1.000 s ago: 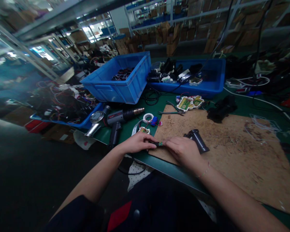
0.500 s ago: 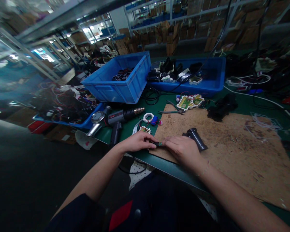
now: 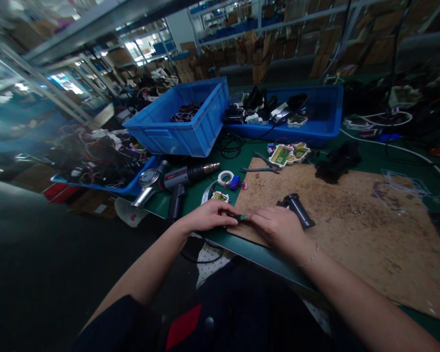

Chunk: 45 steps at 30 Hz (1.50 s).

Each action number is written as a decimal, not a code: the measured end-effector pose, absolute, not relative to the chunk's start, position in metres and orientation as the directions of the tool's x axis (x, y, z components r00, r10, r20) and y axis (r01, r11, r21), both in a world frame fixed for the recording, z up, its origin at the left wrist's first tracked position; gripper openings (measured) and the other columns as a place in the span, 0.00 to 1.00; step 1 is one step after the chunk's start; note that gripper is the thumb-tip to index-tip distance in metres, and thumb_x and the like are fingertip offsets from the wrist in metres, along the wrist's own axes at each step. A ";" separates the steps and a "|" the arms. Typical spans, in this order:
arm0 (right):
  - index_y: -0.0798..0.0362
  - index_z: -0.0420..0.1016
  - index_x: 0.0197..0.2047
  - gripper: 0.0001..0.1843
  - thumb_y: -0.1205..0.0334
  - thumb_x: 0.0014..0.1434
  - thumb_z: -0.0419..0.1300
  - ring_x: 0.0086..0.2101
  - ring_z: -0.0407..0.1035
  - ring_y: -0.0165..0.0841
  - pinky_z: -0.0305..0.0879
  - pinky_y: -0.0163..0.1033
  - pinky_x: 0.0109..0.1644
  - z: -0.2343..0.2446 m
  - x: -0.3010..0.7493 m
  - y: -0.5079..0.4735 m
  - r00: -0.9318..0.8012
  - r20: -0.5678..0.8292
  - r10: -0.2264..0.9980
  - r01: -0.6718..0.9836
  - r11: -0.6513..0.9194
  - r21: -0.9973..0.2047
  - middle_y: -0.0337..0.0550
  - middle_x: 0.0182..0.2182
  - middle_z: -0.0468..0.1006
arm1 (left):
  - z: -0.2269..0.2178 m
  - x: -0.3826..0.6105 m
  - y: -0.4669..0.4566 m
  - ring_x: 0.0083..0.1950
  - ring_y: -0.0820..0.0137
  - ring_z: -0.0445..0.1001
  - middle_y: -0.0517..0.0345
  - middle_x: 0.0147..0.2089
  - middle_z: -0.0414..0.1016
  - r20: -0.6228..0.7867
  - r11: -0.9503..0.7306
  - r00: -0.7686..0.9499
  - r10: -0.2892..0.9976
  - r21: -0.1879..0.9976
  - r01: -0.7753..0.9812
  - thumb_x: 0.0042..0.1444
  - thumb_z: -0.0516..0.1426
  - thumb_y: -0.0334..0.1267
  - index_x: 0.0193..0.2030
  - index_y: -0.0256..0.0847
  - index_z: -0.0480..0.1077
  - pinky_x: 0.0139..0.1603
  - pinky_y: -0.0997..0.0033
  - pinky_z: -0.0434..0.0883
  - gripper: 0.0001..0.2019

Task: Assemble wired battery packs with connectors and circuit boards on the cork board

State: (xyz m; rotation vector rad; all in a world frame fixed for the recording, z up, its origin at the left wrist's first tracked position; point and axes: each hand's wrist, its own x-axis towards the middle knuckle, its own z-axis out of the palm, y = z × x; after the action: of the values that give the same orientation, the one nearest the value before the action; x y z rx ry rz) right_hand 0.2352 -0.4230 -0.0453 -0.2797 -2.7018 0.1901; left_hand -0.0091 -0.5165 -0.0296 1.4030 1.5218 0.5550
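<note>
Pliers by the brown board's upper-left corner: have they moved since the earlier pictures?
No, not visibly: the pliers lie in the same place against the upper-left corner of the brown board.

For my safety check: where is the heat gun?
In the head view, the heat gun lies left of centre, between the tall blue crate and the left hand.
</note>
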 end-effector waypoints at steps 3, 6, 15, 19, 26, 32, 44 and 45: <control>0.52 0.77 0.49 0.09 0.67 0.67 0.59 0.41 0.74 0.35 0.58 0.40 0.40 -0.045 0.235 -0.424 -0.909 0.348 0.230 0.168 0.965 -0.201 0.42 0.40 0.82 | -0.026 -0.002 -0.517 0.31 0.71 0.72 0.58 0.33 0.79 -0.281 0.172 0.106 0.954 0.801 0.574 0.55 0.66 0.48 0.52 0.39 0.78 0.33 0.73 0.66 0.21; 0.50 0.78 0.48 0.10 0.63 0.70 0.56 0.41 0.75 0.35 0.59 0.39 0.41 -0.043 0.235 -0.424 -0.921 0.298 0.250 0.158 0.940 -0.301 0.42 0.40 0.82 | -0.021 0.007 -0.518 0.33 0.71 0.73 0.58 0.35 0.81 -0.195 0.072 0.114 0.974 0.746 0.662 0.58 0.64 0.46 0.52 0.41 0.79 0.35 0.73 0.68 0.18; 0.50 0.78 0.39 0.13 0.55 0.69 0.54 0.34 0.74 0.36 0.58 0.39 0.37 -0.021 0.249 -0.418 -0.895 0.108 0.432 0.362 0.847 -0.389 0.43 0.33 0.81 | -0.026 0.030 -0.520 0.52 0.62 0.77 0.53 0.51 0.80 0.059 -0.108 0.091 0.994 0.526 0.844 0.62 0.62 0.44 0.54 0.45 0.77 0.54 0.63 0.71 0.15; 0.48 0.79 0.40 0.12 0.55 0.68 0.55 0.35 0.73 0.36 0.58 0.39 0.38 -0.019 0.253 -0.415 -0.909 0.052 0.413 0.359 0.841 -0.405 0.42 0.34 0.81 | -0.033 0.038 -0.520 0.51 0.64 0.75 0.54 0.50 0.75 0.077 -0.105 0.076 0.994 0.527 0.843 0.61 0.63 0.44 0.54 0.48 0.77 0.53 0.64 0.72 0.15; 0.49 0.78 0.40 0.10 0.58 0.67 0.56 0.35 0.73 0.35 0.58 0.38 0.38 -0.024 0.250 -0.415 -0.913 0.030 0.407 0.363 0.843 -0.397 0.41 0.34 0.80 | -0.040 0.045 -0.522 0.50 0.65 0.74 0.55 0.48 0.72 0.095 -0.097 0.056 0.994 0.499 0.861 0.62 0.62 0.44 0.55 0.49 0.77 0.52 0.64 0.73 0.15; 0.50 0.78 0.39 0.09 0.58 0.66 0.57 0.34 0.73 0.34 0.58 0.38 0.37 -0.027 0.247 -0.415 -0.903 0.031 0.428 0.381 0.833 -0.400 0.41 0.34 0.80 | -0.045 0.078 -0.549 0.56 0.61 0.74 0.50 0.57 0.74 0.160 0.000 -0.053 0.986 0.318 0.948 0.69 0.52 0.42 0.61 0.43 0.70 0.58 0.58 0.73 0.17; 0.49 0.77 0.38 0.08 0.59 0.66 0.58 0.34 0.72 0.34 0.58 0.37 0.36 -0.030 0.246 -0.415 -0.913 0.051 0.406 0.353 0.845 -0.402 0.39 0.33 0.78 | -0.071 0.112 -0.573 0.68 0.53 0.66 0.39 0.69 0.64 0.227 0.073 -0.102 0.968 0.131 0.989 0.68 0.52 0.51 0.69 0.40 0.62 0.65 0.51 0.68 0.27; 0.49 0.77 0.38 0.08 0.58 0.66 0.58 0.34 0.72 0.34 0.58 0.37 0.36 -0.030 0.246 -0.415 -0.914 0.050 0.402 0.351 0.847 -0.400 0.39 0.33 0.78 | -0.070 0.112 -0.573 0.68 0.53 0.66 0.40 0.69 0.65 0.224 0.078 -0.106 0.969 0.131 0.988 0.68 0.52 0.52 0.69 0.41 0.62 0.65 0.51 0.69 0.27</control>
State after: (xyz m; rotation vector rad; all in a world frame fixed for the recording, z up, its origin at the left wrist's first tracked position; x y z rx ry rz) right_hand 0.2459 -0.4146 -0.0300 -0.5921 -2.8913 0.5879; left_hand 0.1122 -0.5728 -0.0704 2.1509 2.3627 0.4026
